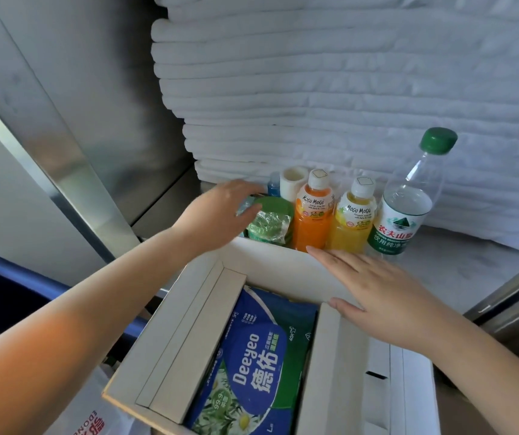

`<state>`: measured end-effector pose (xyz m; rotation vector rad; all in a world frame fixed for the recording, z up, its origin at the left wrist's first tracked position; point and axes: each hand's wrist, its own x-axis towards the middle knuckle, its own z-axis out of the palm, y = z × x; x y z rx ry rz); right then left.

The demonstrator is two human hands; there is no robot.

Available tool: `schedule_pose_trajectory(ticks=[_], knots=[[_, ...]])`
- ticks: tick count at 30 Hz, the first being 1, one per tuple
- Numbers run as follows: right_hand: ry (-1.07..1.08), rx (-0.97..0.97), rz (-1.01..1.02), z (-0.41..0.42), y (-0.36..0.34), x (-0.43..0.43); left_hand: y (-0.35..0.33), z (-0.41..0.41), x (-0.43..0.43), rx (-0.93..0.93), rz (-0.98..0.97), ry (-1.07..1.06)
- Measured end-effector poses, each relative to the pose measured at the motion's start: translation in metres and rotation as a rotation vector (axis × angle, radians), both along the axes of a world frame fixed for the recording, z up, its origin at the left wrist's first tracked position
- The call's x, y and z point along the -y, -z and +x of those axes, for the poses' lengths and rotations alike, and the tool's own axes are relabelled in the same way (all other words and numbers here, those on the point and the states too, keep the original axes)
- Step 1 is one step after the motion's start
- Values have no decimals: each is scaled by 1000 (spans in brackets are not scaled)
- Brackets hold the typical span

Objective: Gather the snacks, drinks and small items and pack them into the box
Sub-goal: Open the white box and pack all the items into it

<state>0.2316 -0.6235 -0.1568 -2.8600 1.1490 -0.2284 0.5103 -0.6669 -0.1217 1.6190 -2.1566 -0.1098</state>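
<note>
Open white box (283, 268) sits closest, with a blue Deeyeo wipes pack (251, 356) lying inside already. Right hand (386, 296) lies flat on the box's far flap, grip apart, fingers straight. Left hand (217, 211) is at the green wrapped tub (270, 221), grip apart too, nothing clamped. Orange bottle (311, 221), yellow bottle (350, 227) and water bottle (405, 208) stand in a row just behind the box, in front of stacked white towels (346, 89)

A tall stack of folded white towels (330, 89) fills the back, with brushed grey metal wall panels (95, 89) left of it and a pale grey shelf (471, 271) beneath it.
</note>
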Motion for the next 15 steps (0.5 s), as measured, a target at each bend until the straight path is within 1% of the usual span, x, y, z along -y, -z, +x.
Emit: schedule_pose_trajectory(ticks=[2, 6, 8, 12, 15], knots=[[6, 7, 6, 0, 0, 0, -3, -6, 27, -7, -17, -44], [13, 28, 19, 0, 1, -2, 1, -16, 73, 27, 59, -112], [14, 39, 25, 0, 1, -2, 6, -20, 89, 78, 76, -134], [15, 55, 46, 0, 1, -1, 16, -27, 107, 192, 42, -169], [12, 70, 67, 0, 0, 0, 22, -27, 111, 208, -16, -171]])
